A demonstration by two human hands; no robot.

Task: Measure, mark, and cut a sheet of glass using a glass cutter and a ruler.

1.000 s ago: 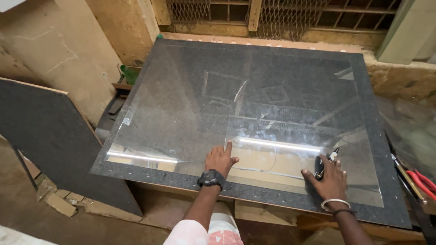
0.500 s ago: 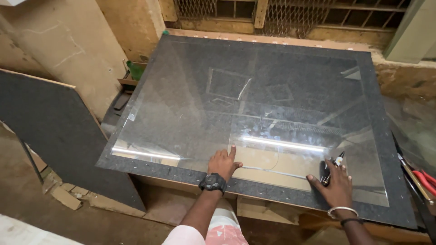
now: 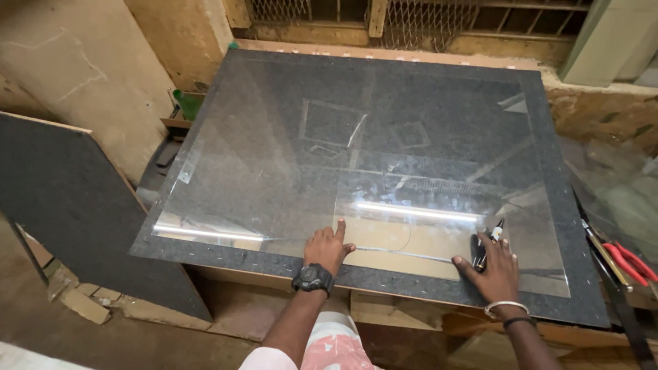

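Note:
A large clear glass sheet (image 3: 356,157) lies flat on a dark grey felt-covered table (image 3: 548,137). My left hand (image 3: 327,249), with a black watch on the wrist, rests palm down on the near edge of the glass, fingers apart. My right hand (image 3: 495,268), with a bangle on the wrist, presses on the glass further right and holds a small black glass cutter (image 3: 485,248) under its fingers. A thin scored line runs across the glass between the two hands.
A dark felt-covered board (image 3: 75,205) leans against the table's left side. Red-handled pliers (image 3: 634,264) and other tools lie on a ledge at the right. More glass sheets lean at the far right. Wire mesh and wooden framing stand behind the table.
The view has shifted slightly. My left hand has stayed near the glass's near edge, and my right hand has drawn a little nearer the edge with the cutter.

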